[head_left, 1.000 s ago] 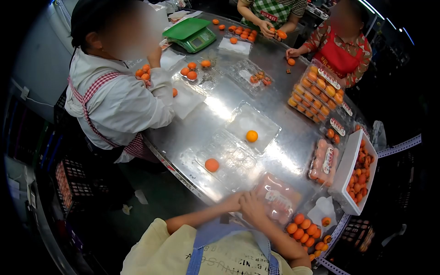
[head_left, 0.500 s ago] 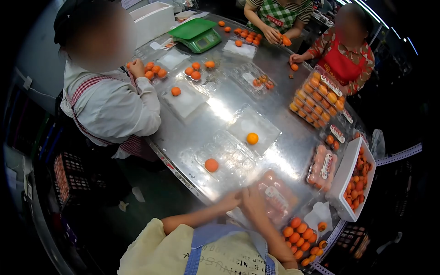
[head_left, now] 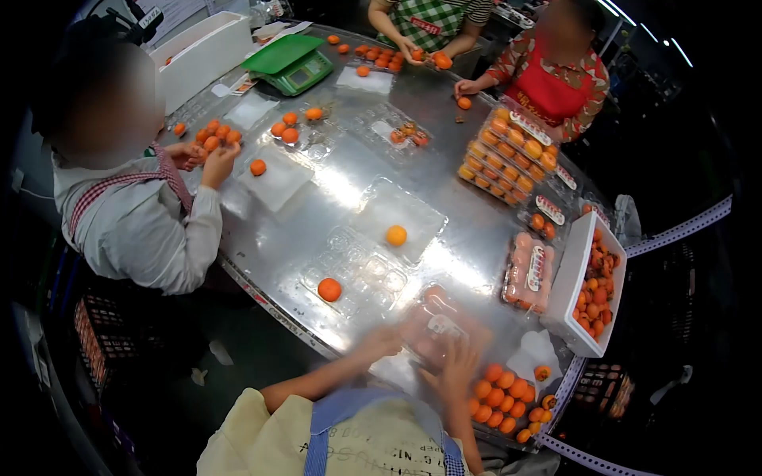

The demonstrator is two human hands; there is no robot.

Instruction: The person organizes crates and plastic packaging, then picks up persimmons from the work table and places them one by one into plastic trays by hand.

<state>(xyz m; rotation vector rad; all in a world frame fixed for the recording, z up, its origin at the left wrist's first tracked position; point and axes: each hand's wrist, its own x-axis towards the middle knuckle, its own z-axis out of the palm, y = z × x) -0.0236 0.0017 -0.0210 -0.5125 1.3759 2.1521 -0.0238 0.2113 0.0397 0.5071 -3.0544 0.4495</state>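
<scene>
Clamshell pack, lower centre, could skid if pushed unevenly; right hand has fingers spread, left hand is too blurred to tell.

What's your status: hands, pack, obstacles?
Left hand blurred beside clear rectangular plastic fruit pack. Right hand at pack's near edge, grip unclear. Possible crowding: round orange fruit, near right.

Fruit-packing workshop, this: fruit everywhere! Broad metal table, workers in aprons gathered round. Green scale on far side, clear trays lying open, labelled packs stacked high. Foam box full of loose fruit, dark crates low down, strip lights above.
</scene>
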